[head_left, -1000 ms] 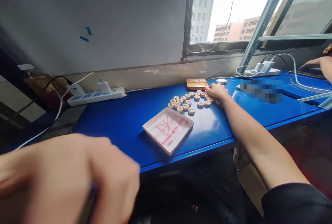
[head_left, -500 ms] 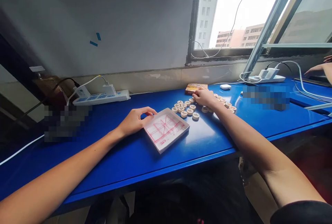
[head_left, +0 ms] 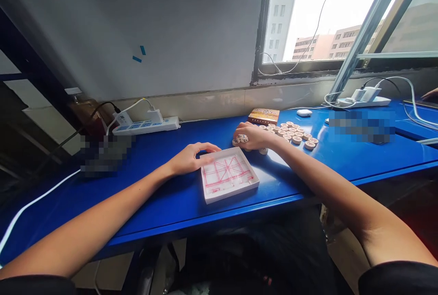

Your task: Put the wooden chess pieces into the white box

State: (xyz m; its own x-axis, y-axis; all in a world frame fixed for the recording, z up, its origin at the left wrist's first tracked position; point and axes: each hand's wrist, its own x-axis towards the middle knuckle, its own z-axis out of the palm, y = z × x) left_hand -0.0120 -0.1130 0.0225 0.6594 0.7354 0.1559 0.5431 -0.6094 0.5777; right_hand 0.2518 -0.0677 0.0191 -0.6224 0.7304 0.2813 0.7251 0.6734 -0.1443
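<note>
Seen from the head camera, both bare arms reach forward across the blue desk (head_left: 164, 194). The left arm comes in from the low left corner and stretches out long and almost flat. The left hand (head_left: 190, 158) lies palm down with its fingers spread loosely, not closed on anything, and its fingertips touch the far left corner of the white tray (head_left: 228, 175).

The right arm comes in from the low right corner and bends a little at the wrist. The right hand (head_left: 255, 135) is curled over a small bunch of round wooden pieces (head_left: 239, 140), and some of them peek out by the fingers. The fingers cover the pieces closely (whether they really pinch them, I cannot tell).

The tray is shallow and square with low walls. It has red lines drawn on its floor, like a game board. It sits flat on the desk near the front edge, between the two hands.

More round pieces (head_left: 296, 133) lie flat in a loose group on the desk, just to the right of the right hand. They are pale wood with dark marks on top. A small orange box (head_left: 264, 116) lies behind them near the wall. A white power strip (head_left: 147, 126) sits at the back on the left.
</note>
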